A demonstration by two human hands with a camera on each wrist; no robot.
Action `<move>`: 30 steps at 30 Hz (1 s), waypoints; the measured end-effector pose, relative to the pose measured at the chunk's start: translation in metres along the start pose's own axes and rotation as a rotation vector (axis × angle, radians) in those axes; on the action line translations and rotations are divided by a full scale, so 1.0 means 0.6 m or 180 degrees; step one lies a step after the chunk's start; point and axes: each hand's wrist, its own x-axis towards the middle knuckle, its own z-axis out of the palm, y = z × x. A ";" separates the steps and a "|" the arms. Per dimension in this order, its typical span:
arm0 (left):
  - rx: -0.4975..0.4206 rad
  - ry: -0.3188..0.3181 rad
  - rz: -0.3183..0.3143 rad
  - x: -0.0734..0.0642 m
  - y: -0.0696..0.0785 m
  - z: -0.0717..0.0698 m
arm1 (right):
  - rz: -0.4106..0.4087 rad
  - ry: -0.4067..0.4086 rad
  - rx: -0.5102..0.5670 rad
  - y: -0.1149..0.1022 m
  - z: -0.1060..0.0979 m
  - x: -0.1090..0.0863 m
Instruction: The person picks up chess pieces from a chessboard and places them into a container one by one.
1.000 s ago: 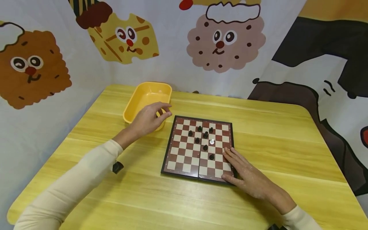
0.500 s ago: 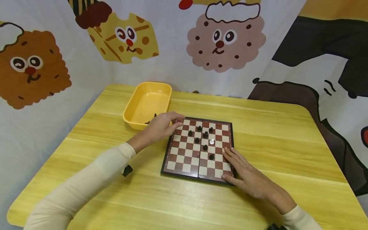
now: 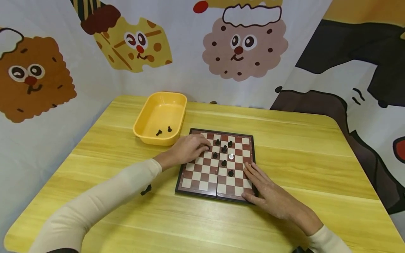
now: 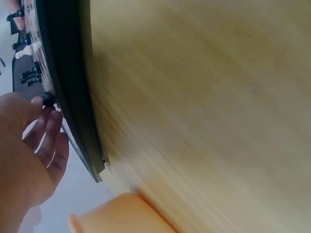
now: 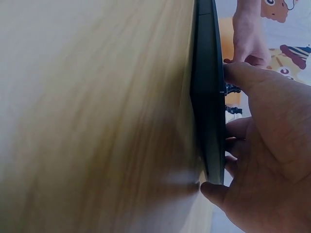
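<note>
The left hand [image 3: 188, 149] seemingly pinches a black piece [image 4: 48, 99] between fingertips.

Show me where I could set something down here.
Table lies bare right of the chessboard and right hand, and between the sleeves, before the board's near edge. Crowded: its middle, with chess pieces, and its left edge, under the left hand.

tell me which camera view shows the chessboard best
The head view: it shows the chessboard from above, its squares mostly visible around the left hand and right hand. Both wrist views catch mostly its dark side, nearly edge-on, cut off at the top.
</note>
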 end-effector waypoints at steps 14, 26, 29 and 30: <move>0.0107 -0.0029 -0.0041 -0.010 0.001 0.005 | -0.0007 -0.0044 0.0078 -0.006 0.011 0.000; 0.0094 0.0248 -0.0214 -0.008 -0.005 -0.055 | -0.0023 -0.0017 0.0092 -0.008 0.002 0.001; 0.0102 0.0260 -0.0250 -0.010 -0.011 -0.071 | -0.0020 -0.0010 0.0086 -0.007 0.000 0.000; 0.0102 0.0277 -0.0269 -0.010 -0.014 -0.076 | -0.0025 -0.0010 0.0073 -0.007 0.000 0.000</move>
